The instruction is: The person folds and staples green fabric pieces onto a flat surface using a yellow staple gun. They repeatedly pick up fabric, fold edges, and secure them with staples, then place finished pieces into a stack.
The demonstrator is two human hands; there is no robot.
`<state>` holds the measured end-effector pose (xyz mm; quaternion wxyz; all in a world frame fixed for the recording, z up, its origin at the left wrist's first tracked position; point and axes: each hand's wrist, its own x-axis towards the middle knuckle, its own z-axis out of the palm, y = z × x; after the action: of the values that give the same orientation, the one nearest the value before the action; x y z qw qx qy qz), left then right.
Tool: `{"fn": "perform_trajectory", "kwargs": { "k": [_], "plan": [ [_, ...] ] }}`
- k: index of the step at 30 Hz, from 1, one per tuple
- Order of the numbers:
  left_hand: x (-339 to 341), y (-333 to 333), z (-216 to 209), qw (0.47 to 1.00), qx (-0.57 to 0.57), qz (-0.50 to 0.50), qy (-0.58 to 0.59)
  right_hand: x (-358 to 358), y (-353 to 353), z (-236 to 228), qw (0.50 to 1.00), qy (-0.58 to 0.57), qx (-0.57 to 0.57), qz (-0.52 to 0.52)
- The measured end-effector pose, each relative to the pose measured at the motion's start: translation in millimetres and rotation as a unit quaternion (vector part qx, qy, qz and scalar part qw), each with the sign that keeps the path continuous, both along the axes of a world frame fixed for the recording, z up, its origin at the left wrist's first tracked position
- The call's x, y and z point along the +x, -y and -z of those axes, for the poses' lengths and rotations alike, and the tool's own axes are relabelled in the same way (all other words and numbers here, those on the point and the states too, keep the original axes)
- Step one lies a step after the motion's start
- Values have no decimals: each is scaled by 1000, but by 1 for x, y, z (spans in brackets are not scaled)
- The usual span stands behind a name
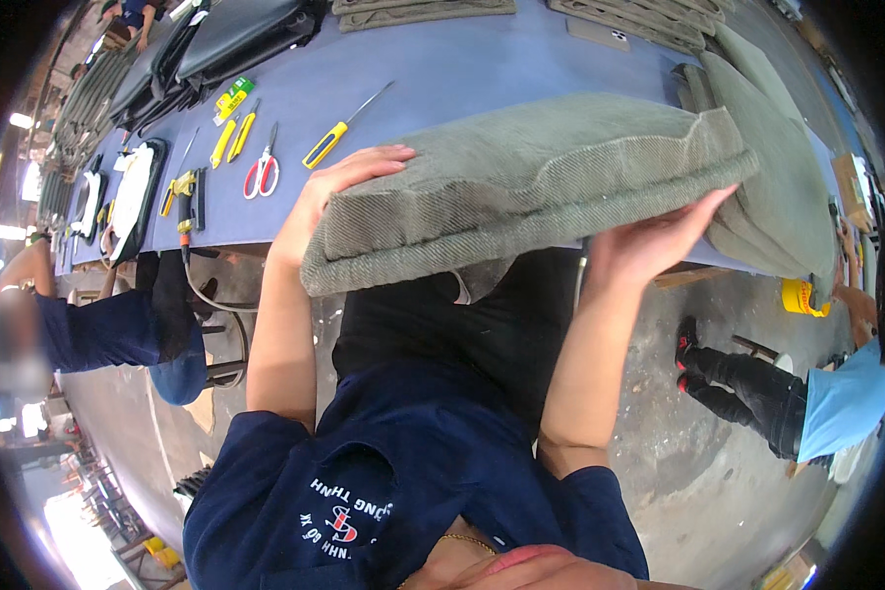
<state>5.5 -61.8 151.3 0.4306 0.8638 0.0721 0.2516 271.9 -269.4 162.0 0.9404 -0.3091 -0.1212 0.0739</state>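
Cushion (pixel 531 162) | my left hand (pixel 313 200) grips one end from above, my right hand (pixel 649 241) the other from beneath, seemingly to steady it | screwdriver (pixel 325 145) beyond left fingers

1. Right of centre, most fingers of the right hand (pixel 644 244) are hidden behind the cushion (pixel 531 182).
2. The cushion's underside is out of sight.
3. At the top, a pile of fabric (pixel 423 14) is cut off.
4. Far left, a co-worker's head (pixel 15 344) is blurred.
5. Far right, a light blue shirt (pixel 841 405) runs into the dark rim.
6. Lower left, clutter (pixel 93 500) is too small to tell.
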Motion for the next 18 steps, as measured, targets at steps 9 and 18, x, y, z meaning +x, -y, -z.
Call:
{"fn": "perform_trajectory", "kwargs": {
  "k": [9, 18],
  "plan": [
    [0, -17, 16, 998, -56, -1, 25, -135, -25, 58, 972, 173, -89, -133],
    [-4, -14, 19, 998, 27, 33, 39, -180, -21, 84, 925, 248, -123, -261]
  ]
}}
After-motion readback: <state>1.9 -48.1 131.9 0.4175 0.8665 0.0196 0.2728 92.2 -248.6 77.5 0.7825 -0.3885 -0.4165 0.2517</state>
